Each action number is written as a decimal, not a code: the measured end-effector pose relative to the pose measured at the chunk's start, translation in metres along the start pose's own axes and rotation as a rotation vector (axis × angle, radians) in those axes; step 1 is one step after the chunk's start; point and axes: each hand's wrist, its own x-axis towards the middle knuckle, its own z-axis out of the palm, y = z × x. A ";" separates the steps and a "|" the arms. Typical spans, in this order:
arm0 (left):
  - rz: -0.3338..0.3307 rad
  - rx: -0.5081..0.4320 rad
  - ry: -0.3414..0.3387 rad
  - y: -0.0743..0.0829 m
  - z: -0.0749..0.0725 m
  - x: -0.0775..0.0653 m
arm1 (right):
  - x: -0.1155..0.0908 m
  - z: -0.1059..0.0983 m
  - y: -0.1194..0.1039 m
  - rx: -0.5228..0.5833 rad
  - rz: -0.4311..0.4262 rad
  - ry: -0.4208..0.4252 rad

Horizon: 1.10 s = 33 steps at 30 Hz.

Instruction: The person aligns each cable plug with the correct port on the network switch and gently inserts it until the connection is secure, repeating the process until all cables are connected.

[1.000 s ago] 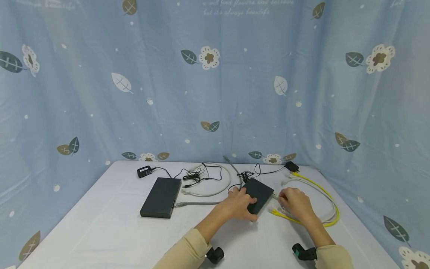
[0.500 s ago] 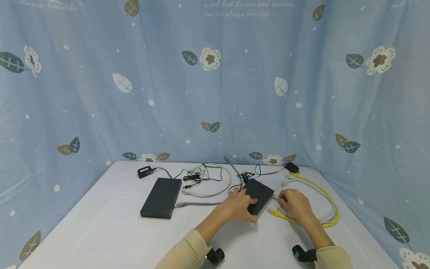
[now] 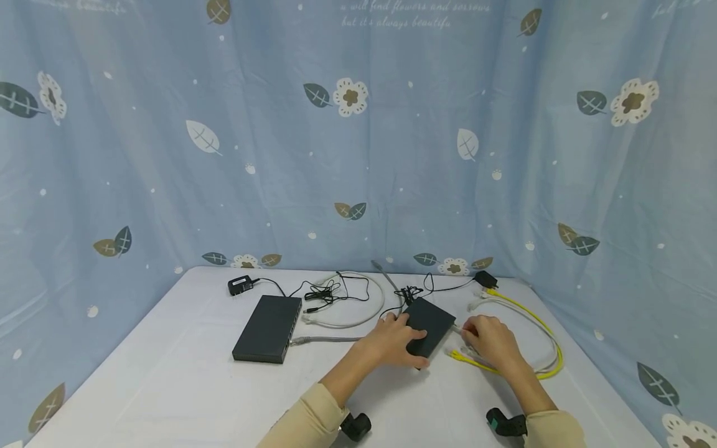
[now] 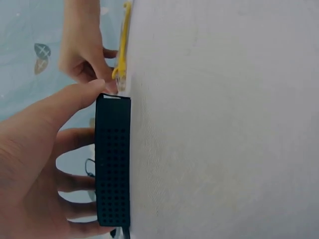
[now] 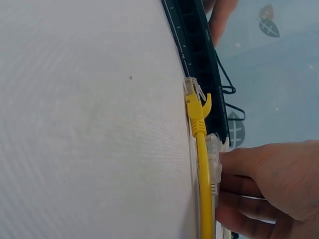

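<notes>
My left hand (image 3: 386, 345) lies over the smaller black network switch (image 3: 430, 323), thumb at the near edge and fingers across its top. In the left wrist view the thumb and fingers grip the vented case (image 4: 112, 159). At the switch's port side, my right hand (image 3: 490, 341) pinches the end of a light grey network cable (image 3: 457, 328); its fingers hide most of the plug. Whether the plug sits inside a port cannot be told. In the right wrist view a yellow cable's plug (image 5: 196, 110) lies in front of the port row, beside a clear plug (image 5: 213, 149).
A larger black network switch (image 3: 267, 326) stands at the left, with a grey cable plug (image 3: 300, 341) close to its ports. Behind are power adapters (image 3: 241, 285) (image 3: 485, 279) and coiled black leads (image 3: 319, 294). A yellow cable (image 3: 551, 368) curves at the right.
</notes>
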 end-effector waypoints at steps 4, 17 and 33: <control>0.008 -0.035 -0.029 -0.002 -0.001 0.000 | 0.000 -0.002 0.001 0.018 -0.003 -0.009; 0.028 -0.161 -0.061 -0.012 -0.006 -0.001 | 0.000 -0.014 0.001 0.034 0.006 -0.076; 0.056 -0.168 -0.054 -0.012 -0.008 -0.003 | -0.004 -0.041 0.002 0.069 0.002 -0.195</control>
